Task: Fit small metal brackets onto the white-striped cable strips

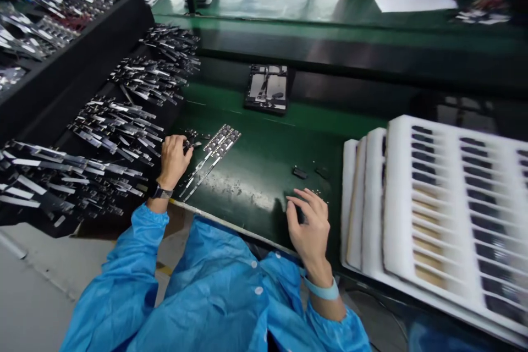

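My left hand (174, 158) rests at the left edge of the green bench (256, 170), fingers curled round a small dark part I cannot make out, beside a strip of small components (214, 149). My right hand (310, 224) lies on the bench near its front edge with fingers bent down over a small dark piece; whether it grips the piece is unclear. Two small dark parts (300, 172) lie just beyond it. A dark phone frame (267, 88) sits farther back on the bench.
Piles of thin metal-and-black strips (115, 126) fill a black tiered rack on the left. Stacked white foam trays (445, 214) with slots stand at the right. A raised green shelf (330, 16) runs across the back with stacked parts and a white sheet.
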Demonstrator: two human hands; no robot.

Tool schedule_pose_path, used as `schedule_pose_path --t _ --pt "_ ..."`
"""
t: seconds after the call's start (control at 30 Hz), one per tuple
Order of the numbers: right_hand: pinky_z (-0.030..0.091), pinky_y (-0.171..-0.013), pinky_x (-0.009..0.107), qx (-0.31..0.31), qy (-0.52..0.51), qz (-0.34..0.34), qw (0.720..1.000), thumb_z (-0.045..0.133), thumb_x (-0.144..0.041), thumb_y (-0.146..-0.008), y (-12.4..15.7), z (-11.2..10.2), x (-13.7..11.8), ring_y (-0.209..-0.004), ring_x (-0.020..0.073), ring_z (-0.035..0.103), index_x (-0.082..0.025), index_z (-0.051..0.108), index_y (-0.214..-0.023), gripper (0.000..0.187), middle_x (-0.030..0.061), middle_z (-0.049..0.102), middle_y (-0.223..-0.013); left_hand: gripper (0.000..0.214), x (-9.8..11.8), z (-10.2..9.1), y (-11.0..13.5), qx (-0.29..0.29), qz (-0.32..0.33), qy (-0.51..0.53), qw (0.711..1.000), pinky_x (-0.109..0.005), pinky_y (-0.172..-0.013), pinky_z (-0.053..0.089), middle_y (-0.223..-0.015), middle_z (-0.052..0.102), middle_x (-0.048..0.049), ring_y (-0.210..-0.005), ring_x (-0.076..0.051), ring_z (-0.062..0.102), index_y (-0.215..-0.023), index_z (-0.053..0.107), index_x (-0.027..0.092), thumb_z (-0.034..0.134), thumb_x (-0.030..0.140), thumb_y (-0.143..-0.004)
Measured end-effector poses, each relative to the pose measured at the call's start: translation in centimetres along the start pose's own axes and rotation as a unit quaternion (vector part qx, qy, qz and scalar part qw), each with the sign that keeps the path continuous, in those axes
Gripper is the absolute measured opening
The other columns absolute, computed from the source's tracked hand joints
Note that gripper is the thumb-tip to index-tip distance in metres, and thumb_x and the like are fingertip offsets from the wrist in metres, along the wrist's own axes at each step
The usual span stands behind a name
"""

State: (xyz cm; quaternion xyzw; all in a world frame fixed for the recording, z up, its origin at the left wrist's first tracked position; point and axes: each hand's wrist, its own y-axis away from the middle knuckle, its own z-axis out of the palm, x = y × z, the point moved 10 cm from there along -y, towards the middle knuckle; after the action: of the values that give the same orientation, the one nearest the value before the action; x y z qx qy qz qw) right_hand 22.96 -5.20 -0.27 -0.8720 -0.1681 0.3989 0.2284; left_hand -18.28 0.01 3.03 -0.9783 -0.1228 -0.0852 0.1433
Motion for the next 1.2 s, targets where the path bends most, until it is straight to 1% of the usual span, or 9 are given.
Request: schedule_pose_path --t 0.17,0.37,0.47,0.6,0.77,0.9,0.97,1.07,1.2 --pt "0.056 -0.107 0.061 0.007 -0.033 0.02 0.999 0.067 -0.017 -0.103 1.5 -0.4 1.4 -0.123 0.034 0.069 -0.021 0.078 -0.105 0.013 0.0131 0.08 -0.115 0.01 4.0 -3.6 0.9 0.07 0.031 0.006 0.997 -0.054 -0.109 0.044 -0.111 0.074 -0.0143 -0.116 -0.035 0.065 -0.107 0.066 0.02 0.067 0.02 -0.097" --pt "0.06 -0.103 0.055 0.038 -0.096 0.036 0.994 0.064 -0.01 -0.101 1.9 -1.5 0.9 -0.117 0.0304 0.072 -0.023 0.079 -0.107 0.021 0.0103 0.081 -0.107 0.005 15.3 -7.9 -1.8 0.078 0.14 0.043 0.986 -0.049 -0.102 0.048 -0.098 0.077 -0.0067 -0.099 -0.031 0.07 -0.098 0.065 0.024 0.069 0.023 -0.096" --pt "0.061 -0.102 0.053 0.053 -0.12 0.035 0.991 0.061 -0.007 -0.1 1.9 -1.7 0.1 -0.113 0.029 0.072 -0.024 0.078 -0.109 0.026 0.0088 0.08 -0.102 0.007 23.6 -8.4 -6.3 0.062 0.192 0.049 0.978 -0.044 -0.096 0.052 -0.098 0.077 -0.0058 -0.095 -0.029 0.071 -0.1 0.066 0.025 0.072 0.026 -0.096" --pt "0.062 -0.1 0.049 0.068 -0.14 0.054 0.986 0.066 -0.012 -0.099 0.4 -3.8 2.8 -0.11 0.0276 0.073 -0.025 0.081 -0.1 0.02 0.0076 0.08 -0.098 0.016 39.6 -4.5 -13.9 -0.002 0.315 0.012 0.949 -0.04 -0.092 0.054 -0.102 0.079 -0.0074 -0.099 -0.03 0.073 -0.11 0.071 0.024 0.072 0.024 -0.095" --pt "0.058 -0.101 0.044 0.143 -0.113 0.104 0.978 0.071 -0.029 -0.102 -4.8 -16.6 14.6 -0.102 0.0237 0.072 -0.025 0.081 -0.091 0.016 0.007 0.082 -0.104 0.023 62.2 3.0 -18.5 -0.025 0.515 -0.054 0.855 -0.04 -0.092 0.053 -0.109 0.079 -0.018 -0.108 -0.031 0.074 -0.115 0.077 0.014 0.06 0.016 -0.1" --pt "0.06 -0.102 0.044 0.202 -0.079 0.142 0.966 0.066 -0.038 -0.109 -8.3 -29.2 23.8 -0.108 0.0214 0.071 -0.022 0.076 -0.122 0.023 0.0098 0.076 -0.13 0.036 73.8 8.9 -16.6 -0.013 0.634 -0.079 0.769 -0.039 -0.095 0.051 -0.103 0.079 -0.0203 -0.106 -0.029 0.075 -0.122 0.075 0.007 0.048 0.004 -0.099" --pt "0.062 -0.102 0.046 0.23 -0.063 0.17 0.956 0.067 -0.039 -0.109 -9.4 -35.1 27.6 -0.111 0.0224 0.072 -0.02 0.07 -0.132 0.03 0.0109 0.072 -0.136 0.036 76.2 12.1 -15.1 -0.025 0.672 -0.075 0.736 -0.038 -0.092 0.051 -0.099 0.079 -0.0192 -0.102 -0.028 0.076 -0.121 0.076 0.007 0.048 0.003 -0.099" --pt "0.05 -0.098 0.035 0.267 -0.049 0.253 0.929 0.048 -0.032 -0.113 -10.1 -42.8 33.6 -0.077 0.014 0.062 -0.025 0.076 -0.088 0.038 -0.001 0.081 -0.09 0.031 76.2 17.1 -13.1 -0.067 0.717 -0.081 0.689 -0.036 -0.083 0.051 -0.093 0.079 -0.0192 -0.095 -0.028 0.077 -0.11 0.078 0.008 0.049 0.004 -0.099" --pt "0.047 -0.092 0.034 0.279 -0.049 0.329 0.901 0.037 -0.025 -0.112 -10.3 -47.9 39.4 -0.058 0.0135 0.048 -0.031 0.06 -0.062 0.055 -0.0101 0.063 -0.051 0.029 73.5 20.9 -12.3 -0.11 0.733 -0.084 0.666 -0.039 -0.079 0.051 -0.092 0.079 -0.0218 -0.091 -0.031 0.076 -0.115 0.077 0.009 0.052 0.02 -0.105"
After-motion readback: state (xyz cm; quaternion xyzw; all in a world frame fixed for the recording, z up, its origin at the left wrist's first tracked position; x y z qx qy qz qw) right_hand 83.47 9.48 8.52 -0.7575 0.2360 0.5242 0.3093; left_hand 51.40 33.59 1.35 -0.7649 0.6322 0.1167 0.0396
